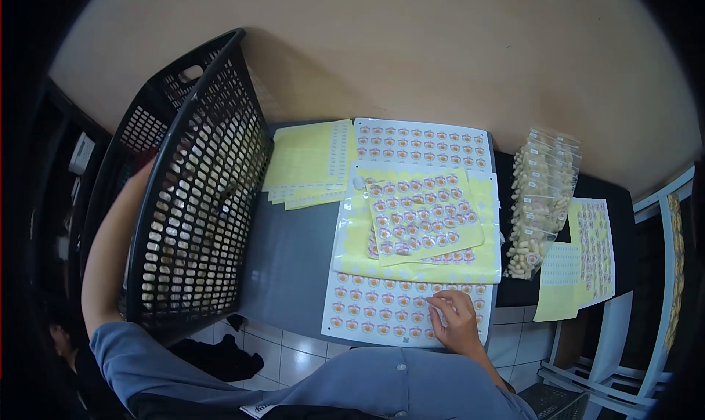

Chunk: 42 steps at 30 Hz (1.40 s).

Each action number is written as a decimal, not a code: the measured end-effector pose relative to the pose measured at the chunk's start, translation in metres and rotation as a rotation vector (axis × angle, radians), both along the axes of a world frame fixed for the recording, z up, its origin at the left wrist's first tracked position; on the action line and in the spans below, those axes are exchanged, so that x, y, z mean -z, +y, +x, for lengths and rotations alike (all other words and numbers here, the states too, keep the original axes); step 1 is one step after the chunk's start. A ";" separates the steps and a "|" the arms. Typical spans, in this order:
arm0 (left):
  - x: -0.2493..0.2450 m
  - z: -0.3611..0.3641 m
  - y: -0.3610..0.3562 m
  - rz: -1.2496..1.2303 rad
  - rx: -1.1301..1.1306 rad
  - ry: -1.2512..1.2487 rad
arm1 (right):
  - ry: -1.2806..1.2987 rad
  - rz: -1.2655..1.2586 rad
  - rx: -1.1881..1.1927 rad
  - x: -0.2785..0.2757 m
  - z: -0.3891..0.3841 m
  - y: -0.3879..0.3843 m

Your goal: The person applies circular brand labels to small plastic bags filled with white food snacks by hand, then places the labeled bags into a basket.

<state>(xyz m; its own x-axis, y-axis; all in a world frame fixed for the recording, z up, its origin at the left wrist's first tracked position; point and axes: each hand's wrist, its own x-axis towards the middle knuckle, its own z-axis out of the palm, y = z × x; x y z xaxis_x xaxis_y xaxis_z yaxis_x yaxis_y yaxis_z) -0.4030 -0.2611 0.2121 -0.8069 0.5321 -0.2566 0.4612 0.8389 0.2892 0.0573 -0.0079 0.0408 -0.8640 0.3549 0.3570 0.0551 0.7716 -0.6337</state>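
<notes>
Right hand (457,321) works at the nearest sticker sheet (374,310) while the left arm reaches into the basket (198,200).

The black mesh basket stands tilted at the left of the frame and hides the left hand, so I cannot tell whether its grip is open or closed. On the grey surface (294,258), bare yellow backing sheets (305,159) lie stacked at upper centre, which looks like the finished share. Part-used sheets (422,214) lie in the middle, and a full sheet (422,142) sits above them. The nearest sheet, at lower centre, appears almost whole, so most of it seems left. Clear filled bags (540,200) are piled at the right. The right grip is pinched closed on a sticker (433,305) in that sheet's upper rows.
</notes>
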 end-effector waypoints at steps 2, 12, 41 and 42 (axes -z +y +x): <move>0.023 -0.006 0.024 0.002 -0.021 -0.052 | -0.021 0.005 -0.020 -0.003 -0.006 -0.004; 0.056 -0.028 0.043 0.052 -0.112 -0.179 | 0.007 0.002 0.048 -0.010 -0.025 -0.012; 0.052 -0.042 0.024 0.137 -0.246 -0.280 | -0.004 -0.022 0.179 0.005 -0.013 -0.019; 0.052 -0.042 0.023 0.140 -0.250 -0.284 | -0.005 -0.021 0.178 0.005 -0.012 -0.018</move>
<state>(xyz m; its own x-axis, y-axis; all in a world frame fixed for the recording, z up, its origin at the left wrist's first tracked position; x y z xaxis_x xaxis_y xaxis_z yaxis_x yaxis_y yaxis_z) -0.4451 -0.2383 0.1602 -0.8233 0.3739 -0.4271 0.1333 0.8587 0.4949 0.0451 -0.0263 0.0360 -0.7889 0.5096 0.3433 0.1927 0.7358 -0.6492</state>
